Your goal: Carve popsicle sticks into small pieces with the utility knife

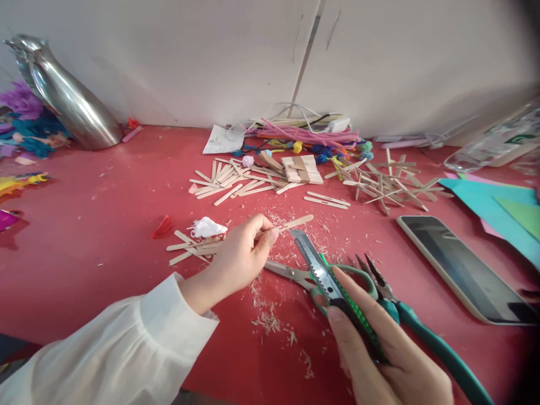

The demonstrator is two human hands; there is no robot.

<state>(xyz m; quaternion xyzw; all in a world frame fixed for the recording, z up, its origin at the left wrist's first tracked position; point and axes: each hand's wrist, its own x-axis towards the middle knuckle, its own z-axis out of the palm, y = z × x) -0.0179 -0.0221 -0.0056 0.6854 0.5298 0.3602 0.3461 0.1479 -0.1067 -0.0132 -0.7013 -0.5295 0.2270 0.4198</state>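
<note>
My left hand [247, 247] pinches a wooden craft stick [298, 222] between thumb and fingers, its rounded end pointing right. In my right hand [379, 349] is a green and black utility knife [323, 275], its blade out and its tip just below the stick, seemingly apart from it. Green-handled scissors [289, 270] lie under the knife, partly hidden by it. Long-nose pliers [382, 284] with green handles rest beside my right hand. Wood shavings [268, 320] are scattered on the red table below and around both hands. Several craft sticks [181, 247] lie left of my left hand.
Behind are loose craft sticks [228, 177], a bundle of sticks [310, 169] and a tangled stick pile [392, 183]. A phone [455, 264], coloured paper [502, 202] and a plastic bottle [498, 140] are on the right. A metal jug [71, 98] stands back left; crumpled white material [207, 227] lies nearer.
</note>
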